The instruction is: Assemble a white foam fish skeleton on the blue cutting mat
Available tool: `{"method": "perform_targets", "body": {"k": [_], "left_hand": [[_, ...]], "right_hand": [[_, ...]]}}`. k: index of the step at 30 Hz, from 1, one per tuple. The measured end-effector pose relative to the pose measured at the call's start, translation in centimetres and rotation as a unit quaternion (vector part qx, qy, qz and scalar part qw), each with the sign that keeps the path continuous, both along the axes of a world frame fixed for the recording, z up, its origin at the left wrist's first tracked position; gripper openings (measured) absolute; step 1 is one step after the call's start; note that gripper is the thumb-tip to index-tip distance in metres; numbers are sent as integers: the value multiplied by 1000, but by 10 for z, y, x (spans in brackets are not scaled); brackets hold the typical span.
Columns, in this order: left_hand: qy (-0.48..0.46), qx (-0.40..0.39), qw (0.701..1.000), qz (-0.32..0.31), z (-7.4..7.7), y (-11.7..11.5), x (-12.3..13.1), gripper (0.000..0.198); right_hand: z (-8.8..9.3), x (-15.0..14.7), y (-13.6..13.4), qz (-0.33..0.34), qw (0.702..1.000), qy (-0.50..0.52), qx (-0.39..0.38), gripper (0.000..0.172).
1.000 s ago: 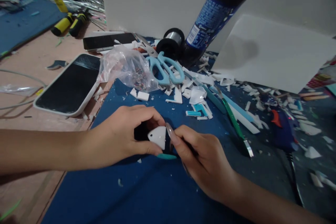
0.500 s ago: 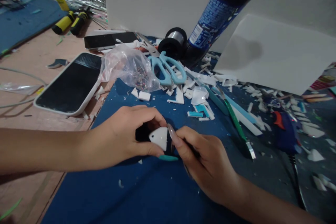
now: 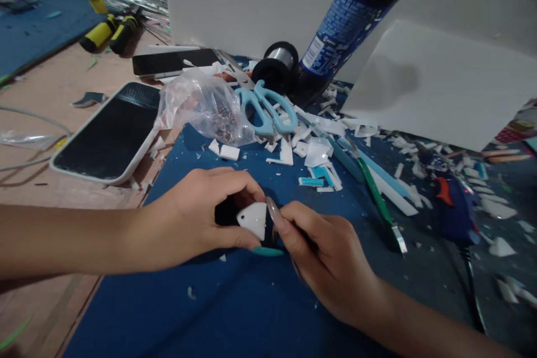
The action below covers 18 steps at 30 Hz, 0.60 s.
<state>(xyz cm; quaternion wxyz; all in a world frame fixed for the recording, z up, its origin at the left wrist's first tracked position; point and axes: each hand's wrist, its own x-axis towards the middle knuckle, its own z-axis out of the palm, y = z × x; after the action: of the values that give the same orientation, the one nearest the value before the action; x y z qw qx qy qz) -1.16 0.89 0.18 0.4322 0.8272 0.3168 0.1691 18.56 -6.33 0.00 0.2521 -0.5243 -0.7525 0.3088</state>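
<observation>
My left hand [image 3: 210, 215] is curled with thumb and fingers around a small white piece shaped like a fish head [image 3: 254, 220], which has a black dot near its pointed end. A teal rounded sliver [image 3: 268, 251] shows at the left thumb's tip; I cannot tell whether it is a nail. Close on the right, my right hand [image 3: 327, 257] is closed in a pinch, its long-nailed thumb beside the white piece's straight edge. What the right fingers hold is mostly hidden; a thin edge shows below them. Under both hands lies a blue mat [image 3: 201, 313].
Light-blue scissors [image 3: 268, 114], a clear plastic bag [image 3: 197, 100] and white scraps [image 3: 230, 152] lie beyond my hands. A green-handled tool [image 3: 375, 193] and a dark blue corded device [image 3: 455, 215] are at right. A tilted bottle [image 3: 339, 28] stands behind; a phone [image 3: 111, 131] lies left.
</observation>
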Motion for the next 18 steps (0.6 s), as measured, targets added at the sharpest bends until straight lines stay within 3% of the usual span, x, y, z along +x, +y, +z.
{"method": "perform_targets", "body": {"k": [18], "left_hand": [[-1,-2,1000,3,1,0,0,27]], "right_hand": [[-1,2,-1,1,1000,-6,-4,28]]}}
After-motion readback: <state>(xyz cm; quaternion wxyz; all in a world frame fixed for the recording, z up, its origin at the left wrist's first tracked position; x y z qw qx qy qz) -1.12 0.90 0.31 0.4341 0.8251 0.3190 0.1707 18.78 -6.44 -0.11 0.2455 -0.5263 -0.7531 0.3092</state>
